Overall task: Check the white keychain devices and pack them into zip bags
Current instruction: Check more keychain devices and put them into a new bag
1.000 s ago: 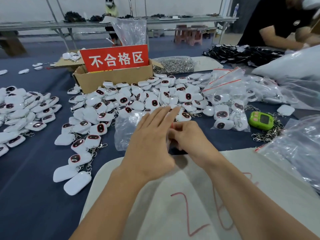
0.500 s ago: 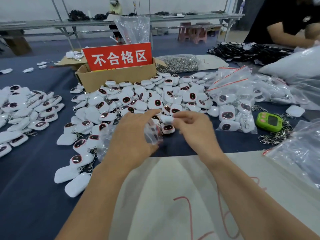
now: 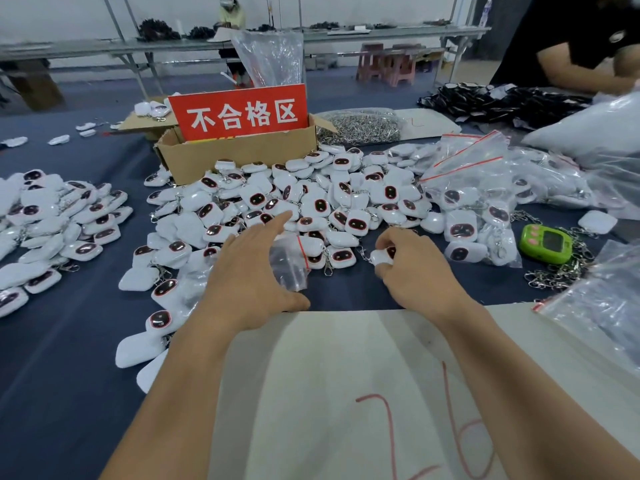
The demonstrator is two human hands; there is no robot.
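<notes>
From the head camera, the left hand (image 3: pixel 249 271) reaches over the near middle of the dark blue tabletop (image 3: pixel 52 375). Its forefinger is stretched forward and its thumb spread wide, and a small clear zip bag (image 3: pixel 289 263) with a red seal line stands in the gap between thumb and fingers, held there. How the fingers behind the bag lie is hidden.

The right hand (image 3: pixel 415 271) is just beside it, apart from the left. Its fingers are curled and pinch one white keychain device (image 3: pixel 381 256) at the fingertips, and the device's chain trails off to the left.

Directly beyond both hands, the main heap of devices (image 3: pixel 311 202) covers the middle of the tabletop. A second heap (image 3: pixel 52 220) lies toward the left edge.

A cardboard box (image 3: pixel 242 157) with a red sign (image 3: pixel 239 112) stands behind the main heap. Filled zip bags (image 3: pixel 478 202) are piled toward the right edge, with a green gadget (image 3: pixel 545 244) and loose metal clasps (image 3: pixel 561 271) near them.

A pale sheet (image 3: pixel 346 393) marked in red lies along the near edge under both forearms. Another person (image 3: pixel 571 57) leans in at the far right corner.
</notes>
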